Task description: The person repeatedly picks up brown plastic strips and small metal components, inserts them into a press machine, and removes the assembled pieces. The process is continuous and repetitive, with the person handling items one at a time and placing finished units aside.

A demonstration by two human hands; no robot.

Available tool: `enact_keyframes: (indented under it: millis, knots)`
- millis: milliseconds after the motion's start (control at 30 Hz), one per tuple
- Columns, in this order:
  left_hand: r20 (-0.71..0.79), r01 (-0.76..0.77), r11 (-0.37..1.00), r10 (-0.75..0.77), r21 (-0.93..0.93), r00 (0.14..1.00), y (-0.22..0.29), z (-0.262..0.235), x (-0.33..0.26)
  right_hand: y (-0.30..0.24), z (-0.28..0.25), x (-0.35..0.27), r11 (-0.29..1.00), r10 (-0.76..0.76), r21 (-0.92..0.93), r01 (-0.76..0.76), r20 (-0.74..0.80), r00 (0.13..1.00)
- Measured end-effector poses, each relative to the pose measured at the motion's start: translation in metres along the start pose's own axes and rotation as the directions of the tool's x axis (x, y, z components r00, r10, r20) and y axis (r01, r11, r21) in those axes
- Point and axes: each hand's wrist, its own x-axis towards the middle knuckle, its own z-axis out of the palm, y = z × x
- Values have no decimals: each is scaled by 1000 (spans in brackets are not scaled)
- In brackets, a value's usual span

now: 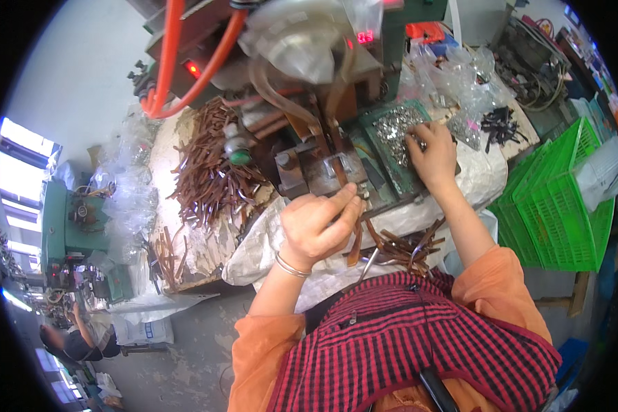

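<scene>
My left hand (317, 225) is closed at the front of the machine's metal jig (326, 175), pinching a narrow brown strip (339, 172) that lies in the jig. Below that hand a brown strip end hangs down. My right hand (434, 154) reaches into a green tray (372, 123) of small shiny metal pieces (397, 130). Its fingers are bent together over the pieces; whatever is between the fingertips is too small to make out.
Brown strips are heaped (216, 168) left of the jig, and another bunch (412, 248) lies before me. Orange hoses (168, 62) hang from the machine. Black pieces (502, 127) and a green crate (556, 206) are at right. Another person (82, 340) sits far left.
</scene>
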Motion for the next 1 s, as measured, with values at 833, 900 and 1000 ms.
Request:
enact_keyframes:
  millis: [833, 900, 1000]
  knots:
    - [-118, 618, 693, -625, 372, 772, -119, -95, -112, 9, 29, 9, 820, 10, 557, -131, 215, 977]
    - [-223, 741, 617, -708, 266, 670, -100, -103, -82, 22, 26, 11, 823, 37, 544, -161, 232, 972]
    - [-302, 773, 470, -731, 426, 612, -102, -113, -85, 39, 21, 6, 855, 28, 502, -126, 197, 980]
